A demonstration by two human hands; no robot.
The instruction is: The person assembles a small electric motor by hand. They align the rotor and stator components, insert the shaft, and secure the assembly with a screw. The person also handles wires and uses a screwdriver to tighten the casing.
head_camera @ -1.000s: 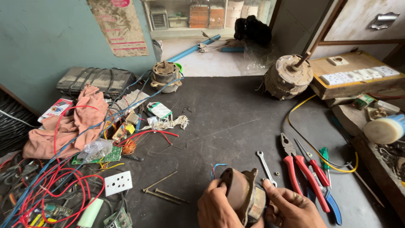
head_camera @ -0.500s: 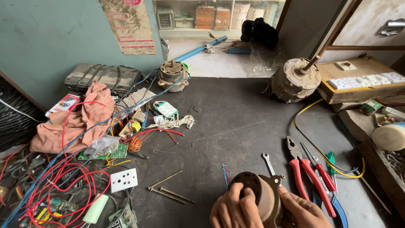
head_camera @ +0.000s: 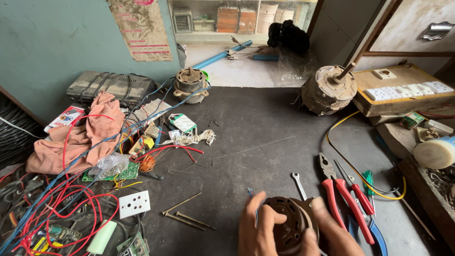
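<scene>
At the bottom edge of the head view my left hand point(head_camera: 258, 231) and my right hand point(head_camera: 335, 234) both grip a round brown motor housing point(head_camera: 288, 223) with slots in its face. The left hand wraps its left side with fingers over the rim. The right hand holds its right side and underside. A thin blue wire point(head_camera: 251, 193) pokes out just above my left fingers. A small spanner point(head_camera: 299, 184) lies on the dark mat point(head_camera: 256, 137) right above the housing.
Red-handled pliers point(head_camera: 341, 196), a second pair and a green screwdriver point(head_camera: 368, 182) lie to the right. Long bolts point(head_camera: 187, 213), a white socket plate point(head_camera: 134, 204), tangled red and blue wires and a pink cloth point(head_camera: 80, 135) crowd the left. Two motors point(head_camera: 329, 90) stand at the back.
The view has shifted, so the housing and my hands sit a little further right and lower. My hands have turned the housing, so its slotted face now points up at me.
</scene>
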